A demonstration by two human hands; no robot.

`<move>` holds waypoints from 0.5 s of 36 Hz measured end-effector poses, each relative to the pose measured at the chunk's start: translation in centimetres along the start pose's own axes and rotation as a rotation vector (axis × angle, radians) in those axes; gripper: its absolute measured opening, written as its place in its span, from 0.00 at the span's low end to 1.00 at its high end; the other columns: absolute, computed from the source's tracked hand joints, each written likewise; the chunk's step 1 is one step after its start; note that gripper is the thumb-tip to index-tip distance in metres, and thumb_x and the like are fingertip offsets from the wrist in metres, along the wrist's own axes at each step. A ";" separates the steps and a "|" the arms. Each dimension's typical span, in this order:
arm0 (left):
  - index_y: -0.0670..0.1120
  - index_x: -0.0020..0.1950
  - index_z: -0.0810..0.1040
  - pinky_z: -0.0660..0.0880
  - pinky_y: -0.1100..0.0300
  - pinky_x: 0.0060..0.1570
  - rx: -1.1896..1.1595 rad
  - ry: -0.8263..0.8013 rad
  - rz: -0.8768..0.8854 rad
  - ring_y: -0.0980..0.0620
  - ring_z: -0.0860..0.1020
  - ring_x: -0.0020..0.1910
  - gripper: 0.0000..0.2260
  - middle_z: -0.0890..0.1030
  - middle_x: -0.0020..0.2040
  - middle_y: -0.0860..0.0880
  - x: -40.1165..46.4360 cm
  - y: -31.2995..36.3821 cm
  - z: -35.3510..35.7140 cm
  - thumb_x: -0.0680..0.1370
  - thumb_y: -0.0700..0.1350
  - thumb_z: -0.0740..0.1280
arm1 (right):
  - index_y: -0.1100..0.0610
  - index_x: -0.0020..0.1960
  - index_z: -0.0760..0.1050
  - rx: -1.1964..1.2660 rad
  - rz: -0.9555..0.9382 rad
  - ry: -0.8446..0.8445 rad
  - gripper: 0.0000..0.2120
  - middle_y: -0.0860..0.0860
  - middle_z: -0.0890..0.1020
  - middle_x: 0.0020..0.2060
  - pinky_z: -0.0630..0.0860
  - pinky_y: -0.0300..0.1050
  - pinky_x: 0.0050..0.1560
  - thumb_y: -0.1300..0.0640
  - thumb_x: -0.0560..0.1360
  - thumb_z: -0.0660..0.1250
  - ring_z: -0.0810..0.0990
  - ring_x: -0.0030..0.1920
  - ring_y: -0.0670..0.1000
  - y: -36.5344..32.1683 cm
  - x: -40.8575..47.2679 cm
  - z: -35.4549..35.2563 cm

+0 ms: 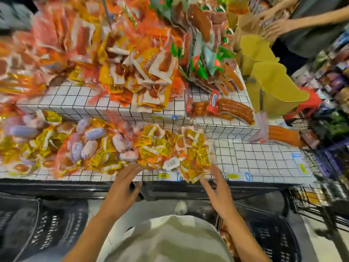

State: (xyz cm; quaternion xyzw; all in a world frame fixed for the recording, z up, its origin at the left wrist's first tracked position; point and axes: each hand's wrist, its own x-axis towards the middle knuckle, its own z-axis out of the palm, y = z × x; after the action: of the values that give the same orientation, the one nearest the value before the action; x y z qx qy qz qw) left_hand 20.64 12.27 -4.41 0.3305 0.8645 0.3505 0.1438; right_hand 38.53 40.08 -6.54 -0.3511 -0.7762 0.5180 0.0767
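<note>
A heap of small yellow snack packets lies on the lower step of a white grid-patterned display counter, mixed with pale sausage-shaped packs. My left hand reaches toward the front of the heap with fingers straight and spread, holding nothing. My right hand hovers just below the heap's right end, near the packets that overhang the counter edge, fingers relaxed and empty. The picture is blurred by motion.
Orange and red packets pile on the upper step, with long sausages to their right. Yellow paper bags stand at the counter's right. Another person's hands work at the top right. Black baskets sit below the counter.
</note>
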 end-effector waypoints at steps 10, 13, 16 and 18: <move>0.46 0.72 0.74 0.61 0.44 0.76 0.088 0.054 0.046 0.46 0.58 0.79 0.19 0.68 0.76 0.49 5.5 2.9 2.4 0.81 0.47 0.66 | 0.49 0.77 0.61 0.174 0.017 -0.041 0.37 0.48 0.75 0.70 0.74 0.59 0.69 0.50 0.74 0.76 0.75 0.70 0.49 -1.3 10.9 0.2; 0.47 0.71 0.75 0.59 0.44 0.76 0.091 0.076 0.019 0.46 0.57 0.79 0.20 0.66 0.77 0.50 6.4 3.5 3.3 0.79 0.42 0.69 | 0.50 0.78 0.59 0.090 0.109 -0.060 0.47 0.52 0.73 0.72 0.72 0.62 0.70 0.38 0.67 0.78 0.72 0.72 0.55 -0.7 13.0 0.6; 0.48 0.72 0.73 0.58 0.44 0.76 0.102 0.081 0.000 0.46 0.57 0.80 0.21 0.66 0.77 0.51 6.7 3.6 3.9 0.79 0.43 0.69 | 0.53 0.77 0.64 0.031 0.195 -0.026 0.55 0.55 0.75 0.70 0.72 0.62 0.69 0.31 0.58 0.80 0.73 0.71 0.58 -0.1 14.9 0.6; 0.49 0.73 0.72 0.57 0.45 0.76 0.104 0.074 -0.017 0.47 0.55 0.81 0.21 0.64 0.78 0.52 6.9 3.4 4.1 0.80 0.50 0.62 | 0.51 0.68 0.75 0.015 0.199 -0.011 0.47 0.53 0.82 0.61 0.77 0.60 0.64 0.32 0.55 0.80 0.80 0.63 0.56 0.0 15.7 0.3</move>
State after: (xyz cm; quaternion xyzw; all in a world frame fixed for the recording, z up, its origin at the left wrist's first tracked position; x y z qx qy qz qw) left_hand 19.13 20.86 -5.07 0.3169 0.8890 0.3161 0.0972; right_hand 26.74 49.61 -10.49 -0.4232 -0.7340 0.5306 0.0232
